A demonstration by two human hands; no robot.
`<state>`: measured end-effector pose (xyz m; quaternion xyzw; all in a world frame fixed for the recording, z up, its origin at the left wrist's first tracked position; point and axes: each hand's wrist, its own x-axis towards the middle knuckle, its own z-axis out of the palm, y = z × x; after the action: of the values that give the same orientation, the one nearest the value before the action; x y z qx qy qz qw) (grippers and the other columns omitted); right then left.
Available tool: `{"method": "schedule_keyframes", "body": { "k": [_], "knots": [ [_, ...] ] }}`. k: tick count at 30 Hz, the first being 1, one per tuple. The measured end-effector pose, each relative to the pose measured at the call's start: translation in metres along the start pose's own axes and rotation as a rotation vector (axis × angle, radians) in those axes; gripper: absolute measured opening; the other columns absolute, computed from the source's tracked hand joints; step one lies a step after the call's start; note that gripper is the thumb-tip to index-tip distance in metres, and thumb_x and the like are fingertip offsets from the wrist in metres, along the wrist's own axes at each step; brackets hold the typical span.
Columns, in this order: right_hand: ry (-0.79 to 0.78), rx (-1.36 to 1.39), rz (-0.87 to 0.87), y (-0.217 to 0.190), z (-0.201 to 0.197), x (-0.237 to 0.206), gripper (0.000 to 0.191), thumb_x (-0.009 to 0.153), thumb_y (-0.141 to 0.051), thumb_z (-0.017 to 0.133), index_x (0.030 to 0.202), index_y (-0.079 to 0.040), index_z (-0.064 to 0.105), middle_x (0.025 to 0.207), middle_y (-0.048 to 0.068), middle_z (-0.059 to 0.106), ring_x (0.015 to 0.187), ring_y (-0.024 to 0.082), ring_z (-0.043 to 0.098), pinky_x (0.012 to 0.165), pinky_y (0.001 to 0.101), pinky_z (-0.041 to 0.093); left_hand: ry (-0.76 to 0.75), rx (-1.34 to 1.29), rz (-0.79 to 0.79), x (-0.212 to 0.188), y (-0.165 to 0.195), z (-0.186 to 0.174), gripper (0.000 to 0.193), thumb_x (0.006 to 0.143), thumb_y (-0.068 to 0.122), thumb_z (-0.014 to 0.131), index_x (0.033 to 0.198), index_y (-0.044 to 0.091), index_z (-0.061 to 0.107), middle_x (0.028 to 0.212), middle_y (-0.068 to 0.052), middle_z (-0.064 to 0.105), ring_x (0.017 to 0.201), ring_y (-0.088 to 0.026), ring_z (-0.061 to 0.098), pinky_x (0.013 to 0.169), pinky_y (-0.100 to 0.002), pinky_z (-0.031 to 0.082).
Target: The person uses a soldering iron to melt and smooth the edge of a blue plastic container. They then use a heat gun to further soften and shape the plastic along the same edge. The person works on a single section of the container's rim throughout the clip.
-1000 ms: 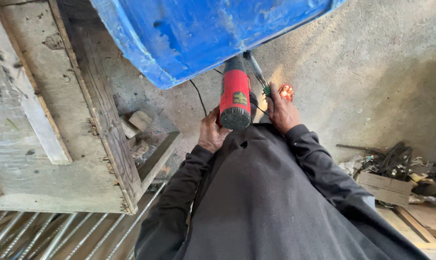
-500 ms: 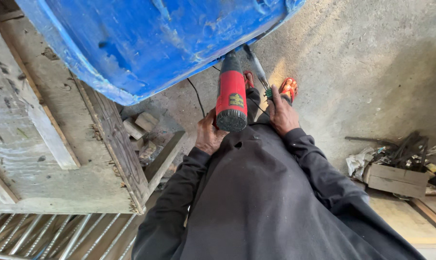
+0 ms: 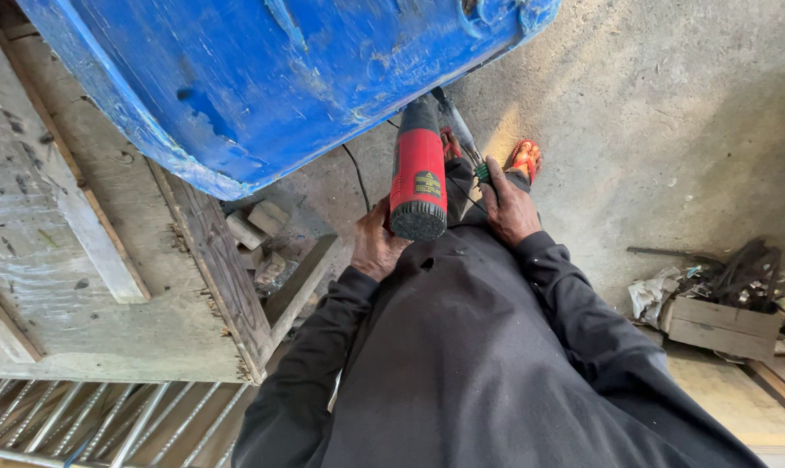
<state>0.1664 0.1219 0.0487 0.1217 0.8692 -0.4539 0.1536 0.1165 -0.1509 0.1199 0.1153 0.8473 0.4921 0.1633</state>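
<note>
Floor: rough grey concrete [image 3: 670, 130] fills the background, dusty and bare between the work and the scrap at the far right.
Wooden bench: weathered planks [image 3: 54, 251] on the left, with metal bars [image 3: 89, 425] below them and small wood offcuts [image 3: 258, 230] lying on the ground just beside its edge.
Blue hull: a big scuffed blue panel [image 3: 280, 78] slants across the top, overhanging the bench and reaching down to the tool's front end.
Left hand: the left hand [image 3: 377, 247] is curled shut around the underside of the red power tool [image 3: 418, 178], fingers hidden beneath its body.
Tool position: it sits at centre, rear vent toward the camera, nose hidden under the blue edge, black cord [image 3: 355, 173] trailing off to its left.
Right hand: the right hand [image 3: 509, 208] is closed on a thin green-handled tool [image 3: 466, 147] whose metal shaft angles up to the same blue edge, touching or nearly touching it; I cannot tell which.
Feet: a red sandal [image 3: 524, 159] shows just past the right hand.
Right side: a cardboard box and dark scrap [image 3: 722, 308] lie well apart.
Doing it well, in my judgement: keep both grips firm, the nose steady at the edge, the cord away from the shaft, and feet clear of both tools.
</note>
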Motion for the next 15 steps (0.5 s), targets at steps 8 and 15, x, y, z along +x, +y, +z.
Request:
{"method": "schedule_keyframes", "body": {
  "k": [8, 15],
  "knots": [
    [0.016, -0.067, -0.019, 0.028, 0.023, 0.003, 0.066, 0.103, -0.023, 0.057, 0.163, -0.015, 0.030, 0.106, 0.026, 0.067, 0.093, 0.047, 0.066, 0.080, 0.0535, 0.051, -0.047, -0.006, 0.000, 0.004, -0.006, 0.002, 0.092, 0.089, 0.078, 0.060, 0.139, 0.000, 0.058, 0.111, -0.021, 0.072, 0.098, -0.036, 0.076, 0.081, -0.042, 0.061],
    [0.033, -0.150, 0.024, 0.037, 0.029, 0.005, 0.065, 0.105, -0.027, 0.058, 0.163, -0.017, 0.030, 0.100, 0.024, 0.066, 0.086, 0.045, 0.066, 0.075, 0.0537, 0.050, -0.077, -0.014, 0.023, 0.008, 0.000, 0.003, 0.088, 0.091, 0.075, 0.064, 0.139, 0.001, 0.058, 0.114, -0.021, 0.072, 0.103, -0.037, 0.075, 0.084, -0.043, 0.060]
  ]
}}
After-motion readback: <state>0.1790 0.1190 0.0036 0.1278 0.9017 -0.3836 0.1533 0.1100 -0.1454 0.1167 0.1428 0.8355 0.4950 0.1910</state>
